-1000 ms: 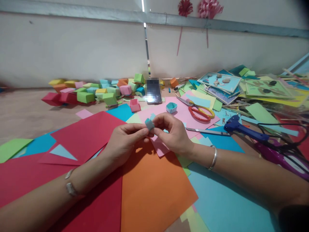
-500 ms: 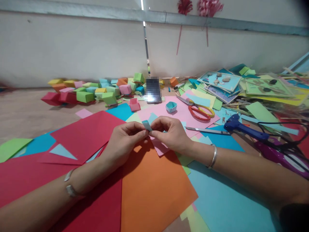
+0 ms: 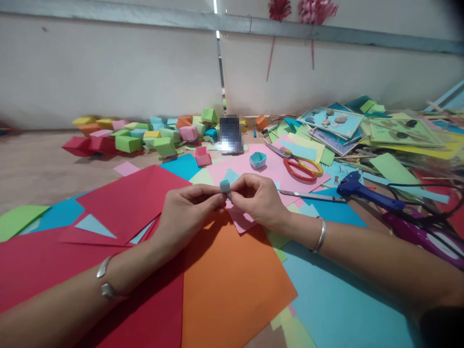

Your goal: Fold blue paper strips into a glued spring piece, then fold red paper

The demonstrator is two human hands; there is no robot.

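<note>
Between my fingertips is a small folded piece of light blue paper (image 3: pixel 225 186), held above the near edge of a pink sheet (image 3: pixel 232 170). My left hand (image 3: pixel 188 208) pinches it from the left, and my right hand (image 3: pixel 255 198) pinches it from the right. Fingers cover its lower part. Under my hands lies an orange sheet (image 3: pixel 235 285), with red paper (image 3: pixel 134 200) beside it on the left. Just beyond my hands stand a small open blue paper box (image 3: pixel 257 160) and a pink paper box (image 3: pixel 202 156).
Scissors (image 3: pixel 300 169), a craft knife (image 3: pixel 311 195), a blue tool (image 3: pixel 366 191) and a purple tool with a black cord (image 3: pixel 420 232) lie to the right. Several folded paper cubes (image 3: pixel 128 144) line the back left, near a blurred phone (image 3: pixel 231 135). Framed pictures (image 3: pixel 331 121) are piled back right.
The light blue paper has turned from a tilted strip to a more upright, compact shape between my fingers. Both hands stay in almost the same place.
</note>
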